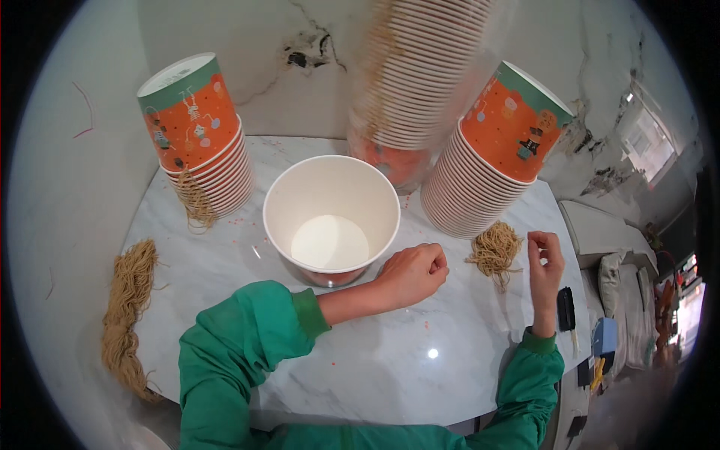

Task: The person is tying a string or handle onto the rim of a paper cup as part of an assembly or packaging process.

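Note:
A large white paper tub (330, 214) stands upright at the middle of the marble-look table, its inside bare. My left hand (412, 276) is closed just right of the tub, reaching across in front of it; whatever its curled fingers hold is hidden. Further right, my right hand (546, 277) is raised with its fingers bent together, and I cannot make out anything in them. Between the two hands, nearer the right one, a small heap of tan stringy strands (496, 249) lies at the foot of the right tub stack (480, 180).
At the back left is another stack of orange-and-green tubs (210, 172), with tan strands (193, 201) hanging on it. A tall plastic-wrapped tub stack (420, 82) rises behind. A long tan bundle (129, 319) lies along the left edge. A black object (566, 308) sits at the right edge.

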Action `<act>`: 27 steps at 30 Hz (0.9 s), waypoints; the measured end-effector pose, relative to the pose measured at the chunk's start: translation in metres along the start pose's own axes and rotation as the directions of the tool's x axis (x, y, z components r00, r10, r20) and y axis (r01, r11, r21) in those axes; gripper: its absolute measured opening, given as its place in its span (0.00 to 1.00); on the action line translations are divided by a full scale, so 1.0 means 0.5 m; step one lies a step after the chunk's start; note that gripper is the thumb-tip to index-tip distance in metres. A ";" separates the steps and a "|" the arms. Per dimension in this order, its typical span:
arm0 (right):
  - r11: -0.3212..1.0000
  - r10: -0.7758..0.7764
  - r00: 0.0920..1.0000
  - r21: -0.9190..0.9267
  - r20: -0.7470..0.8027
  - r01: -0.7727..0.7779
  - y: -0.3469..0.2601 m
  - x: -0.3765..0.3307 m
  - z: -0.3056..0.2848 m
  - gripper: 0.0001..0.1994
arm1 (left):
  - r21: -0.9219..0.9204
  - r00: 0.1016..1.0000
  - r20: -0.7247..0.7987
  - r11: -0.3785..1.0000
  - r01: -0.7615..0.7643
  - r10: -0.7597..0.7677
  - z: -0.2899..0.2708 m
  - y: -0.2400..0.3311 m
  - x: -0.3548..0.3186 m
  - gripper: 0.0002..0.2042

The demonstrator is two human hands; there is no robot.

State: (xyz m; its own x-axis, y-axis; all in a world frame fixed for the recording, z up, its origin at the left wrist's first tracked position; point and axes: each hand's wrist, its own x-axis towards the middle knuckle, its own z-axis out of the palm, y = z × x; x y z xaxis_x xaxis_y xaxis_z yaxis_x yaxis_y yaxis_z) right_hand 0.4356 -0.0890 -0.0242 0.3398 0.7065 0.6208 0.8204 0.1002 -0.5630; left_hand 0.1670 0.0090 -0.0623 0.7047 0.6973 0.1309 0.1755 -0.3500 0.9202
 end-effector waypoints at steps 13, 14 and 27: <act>0.929 0.207 0.885 -0.368 0.417 -0.044 -0.021 -0.097 -0.020 0.07 | -0.001 0.993 0.105 0.999 -0.047 0.047 0.051 0.019 0.022 0.09; 0.923 0.248 0.863 -0.379 0.440 -0.072 -0.012 -0.099 -0.015 0.07 | 0.008 0.994 0.100 0.999 -0.050 0.049 0.054 0.017 0.019 0.09; 0.913 0.274 0.849 -0.399 0.453 -0.082 -0.031 -0.112 0.010 0.07 | -0.142 0.984 0.152 0.983 0.112 -0.091 0.046 0.006 0.009 0.10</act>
State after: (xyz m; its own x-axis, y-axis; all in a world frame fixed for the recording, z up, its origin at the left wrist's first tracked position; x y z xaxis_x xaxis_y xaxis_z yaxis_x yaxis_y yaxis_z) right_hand 0.4017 -0.1266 -0.0528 0.3048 0.9441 0.1259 0.9048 -0.2457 -0.3478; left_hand 0.1865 -0.0033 -0.0676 0.7820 0.6232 -0.0105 0.1541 -0.1769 0.9721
